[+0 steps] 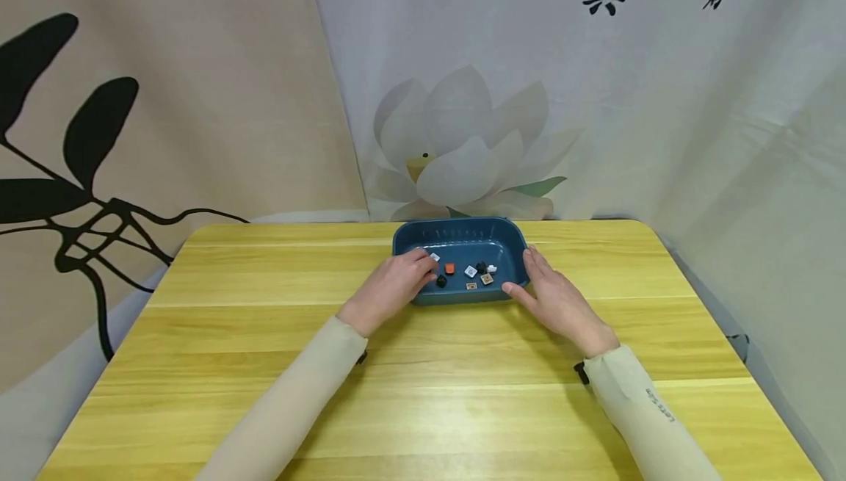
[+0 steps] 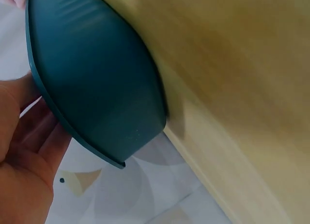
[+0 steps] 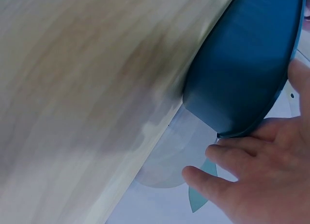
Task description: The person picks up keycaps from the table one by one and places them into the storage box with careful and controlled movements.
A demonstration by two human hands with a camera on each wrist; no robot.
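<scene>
A blue rectangular basin (image 1: 472, 297) holds several small pieces. My left hand (image 1: 399, 277) reaches over its left rim with fingers bent down inside, close to a white piece (image 1: 434, 257) and a dark, many-sided piece (image 1: 441, 280). The left fingertips are partly hidden, and I cannot tell whether they hold anything. An orange-red cube (image 1: 449, 269) lies just right of them. Against the basin's right end rests my right hand (image 1: 558, 305), fingers extended along the rim and thumb at the front corner. In the right wrist view, these fingers (image 3: 232, 156) spread beside the basin wall (image 3: 242, 64).
The basin stands at the back edge of a light wooden table (image 1: 463, 407). Toward its right side lie a white cube (image 1: 471, 272), a tan square piece (image 1: 487, 279) and another tan piece (image 1: 471, 286). Behind hangs a printed curtain (image 1: 476, 40) with a lotus.
</scene>
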